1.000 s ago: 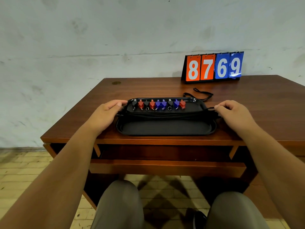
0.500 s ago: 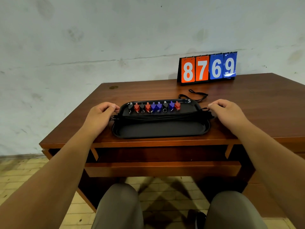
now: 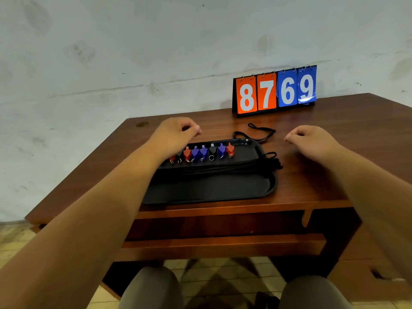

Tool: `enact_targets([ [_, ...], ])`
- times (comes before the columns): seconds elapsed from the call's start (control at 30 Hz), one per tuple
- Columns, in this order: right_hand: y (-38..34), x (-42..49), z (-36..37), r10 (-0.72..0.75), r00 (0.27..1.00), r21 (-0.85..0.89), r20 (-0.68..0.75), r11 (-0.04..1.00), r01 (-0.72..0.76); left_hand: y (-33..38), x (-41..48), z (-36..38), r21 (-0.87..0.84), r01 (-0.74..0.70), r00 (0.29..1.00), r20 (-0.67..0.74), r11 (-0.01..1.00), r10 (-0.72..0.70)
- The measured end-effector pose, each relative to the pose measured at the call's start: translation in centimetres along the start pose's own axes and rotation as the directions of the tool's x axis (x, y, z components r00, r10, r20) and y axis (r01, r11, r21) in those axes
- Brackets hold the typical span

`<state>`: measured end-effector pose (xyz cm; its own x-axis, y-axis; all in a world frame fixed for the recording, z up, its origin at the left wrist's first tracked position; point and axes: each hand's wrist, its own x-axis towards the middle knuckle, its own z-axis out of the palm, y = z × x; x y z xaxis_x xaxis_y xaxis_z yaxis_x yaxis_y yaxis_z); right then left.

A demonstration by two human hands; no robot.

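Observation:
A black tray (image 3: 211, 190) lies on the wooden desk (image 3: 312, 181). Along its far side stands a row of red, blue and black whistles (image 3: 202, 152) with metal rings. A bundle of black cords (image 3: 223, 169) stretches across the tray's middle and sticks out over its right end. My left hand (image 3: 178, 130) hovers above the tray's far left corner with fingers loosely curled, holding nothing; my forearm hides the leftmost whistles. My right hand (image 3: 310, 139) hovers to the right of the tray, fingers loosely curled, also holding nothing.
A flip scoreboard (image 3: 275, 92) reading 8769 stands at the desk's back edge by the wall. One loose black cord (image 3: 258, 132) lies on the desk behind the tray. My knees show below the desk's front drawer (image 3: 223, 246).
Both hands have let go of the tray's ends and lifted up and away from me. The view has tilted, so the desk appears lower and nearer.

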<state>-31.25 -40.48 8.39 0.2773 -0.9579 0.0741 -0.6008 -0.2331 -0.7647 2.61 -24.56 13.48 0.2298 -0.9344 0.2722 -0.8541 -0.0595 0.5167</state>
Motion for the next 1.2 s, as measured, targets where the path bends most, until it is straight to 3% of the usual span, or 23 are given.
enact_targets([
  [0.2,2.5,3.9,-0.2,0.126,0.984,0.009,-0.125,0.992,-0.126,4.8,6.3,5.0,-0.014,-0.105,0.977,0.187,0.994,0.105],
  [0.33,3.7,5.1,0.4,0.079,0.96,-0.037,-0.27,0.995,-0.092,7.3,10.8,8.3,0.024,-0.174,0.96,0.226,0.984,0.164],
  [0.47,4.1,5.0,0.1,0.032,0.98,0.013,-0.196,0.999,-0.03,9.2,14.7,11.3,0.135,-0.21,0.936,0.314,0.968,0.159],
  [0.63,4.1,5.2,0.0,-0.001,0.981,0.025,-0.192,1.0,0.006,10.8,16.9,15.2,0.217,-0.168,0.86,0.51,0.962,0.035],
  [0.77,4.4,5.2,0.1,-0.035,0.982,-0.023,-0.187,0.999,0.031,11.5,17.1,16.7,0.169,-0.177,0.847,0.528,0.97,0.062],
  [0.97,4.6,5.2,0.0,-0.18,0.982,-0.114,-0.054,0.978,0.173,12.5,15.3,15.5,-0.003,-0.279,0.832,0.499,0.96,0.243],
  [1.2,4.5,4.5,0.0,-0.191,0.975,0.043,-0.111,0.979,0.197,13.4,13.8,13.2,-0.143,-0.213,0.859,0.444,0.967,0.255],
])
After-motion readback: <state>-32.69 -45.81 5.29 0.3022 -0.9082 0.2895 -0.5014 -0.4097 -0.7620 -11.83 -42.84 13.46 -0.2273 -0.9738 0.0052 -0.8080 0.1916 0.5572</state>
